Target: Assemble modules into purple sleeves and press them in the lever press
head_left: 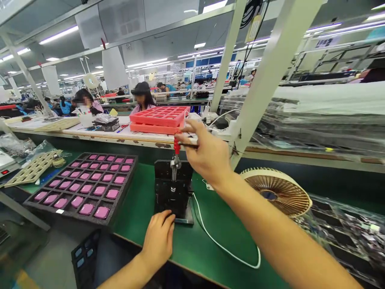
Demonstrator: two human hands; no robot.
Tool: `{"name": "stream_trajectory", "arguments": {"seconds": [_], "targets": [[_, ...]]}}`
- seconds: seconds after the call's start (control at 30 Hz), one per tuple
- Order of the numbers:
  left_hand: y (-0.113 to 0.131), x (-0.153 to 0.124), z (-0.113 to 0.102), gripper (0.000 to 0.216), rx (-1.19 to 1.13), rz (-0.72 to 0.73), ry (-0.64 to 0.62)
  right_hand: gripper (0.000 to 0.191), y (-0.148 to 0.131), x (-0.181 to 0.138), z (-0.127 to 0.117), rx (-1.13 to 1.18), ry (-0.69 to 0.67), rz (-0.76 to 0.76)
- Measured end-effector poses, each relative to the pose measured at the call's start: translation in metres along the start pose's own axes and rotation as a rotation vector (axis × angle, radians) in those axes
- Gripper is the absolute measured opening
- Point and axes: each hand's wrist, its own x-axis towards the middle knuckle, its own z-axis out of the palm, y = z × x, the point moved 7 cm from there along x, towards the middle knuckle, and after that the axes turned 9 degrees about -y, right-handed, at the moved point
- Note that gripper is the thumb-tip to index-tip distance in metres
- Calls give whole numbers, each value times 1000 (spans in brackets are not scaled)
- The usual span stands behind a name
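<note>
A black clamp fixture (173, 196) stands upright on the green bench, with a metal toggle clamp (174, 170) on its front. My right hand (207, 152) is at the top of the clamp, its fingers closed about the upright red handle (177, 145). A thin dark stick-like tool (189, 145) pokes out under those fingers; its kind is unclear. Down at the fixture's front lower edge, my left hand (159, 235) has its fingers bent together against the base. Whatever lies under its fingertips is hidden. A white cable (207, 233) runs from the fixture's right side.
Left of the fixture lies a dark foam tray (112, 208) with pink-covered square pieces. A beige fan (275, 190) and bagged parts (345, 233) are on the right. Red trays (159, 127) sit on the raised shelf behind. A slanted white post (267, 72) rises at right. Co-workers sit beyond.
</note>
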Motion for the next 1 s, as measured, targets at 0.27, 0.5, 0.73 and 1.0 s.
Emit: {"name": "stream_trajectory", "arguments": {"seconds": [0.27, 0.5, 0.73, 1.0], "targets": [[-21, 55, 1, 41, 7, -76, -71, 26, 6, -130, -10, 189, -167, 224], [-24, 61, 5, 40, -117, -109, -56, 32, 17, -282, 4, 240, -307, 492], [-20, -1, -16, 38, -515, -302, 58, 32, 32, -317, 23, 132, -508, 540], [-23, -40, -50, 48, -1338, -547, 188, 47, 79, -298, 50, -152, -553, 607]]}}
